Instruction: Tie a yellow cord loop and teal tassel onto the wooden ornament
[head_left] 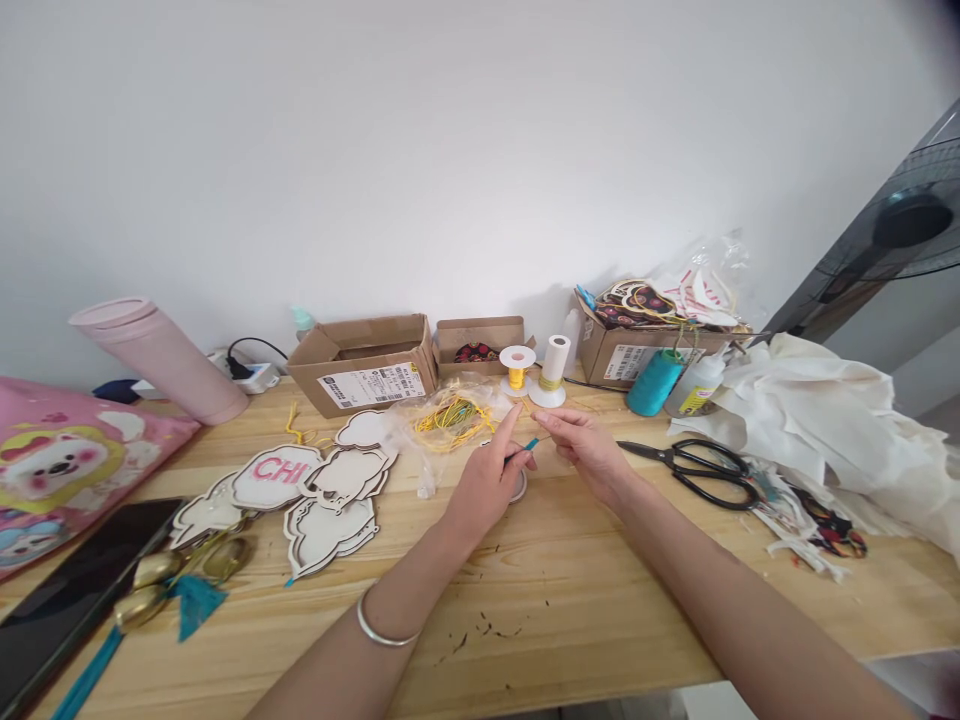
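Note:
My left hand (491,480), wearing a silver bangle on its wrist, is closed around a thin dark piece with a teal tip (532,445); its exact kind is unclear. Close beside it, my right hand (583,447) pinches thumb against fingers. A fine yellow cord (527,404) runs at its fingertips, too thin to follow fully. Just behind the hands stand a spool of yellow cord (517,378) and a white spool (553,375) with olive cord. Partly hidden under the left hand lies a pale round piece (519,487).
Black scissors (694,467) and white cloth (817,430) lie right. Cloud-shaped plaques (330,530), brass bells (154,570) and a phone (82,600) lie left. Bagged yellow cords (450,422), cardboard boxes (360,365), teal thread (655,384) and a glue bottle (697,385) are behind.

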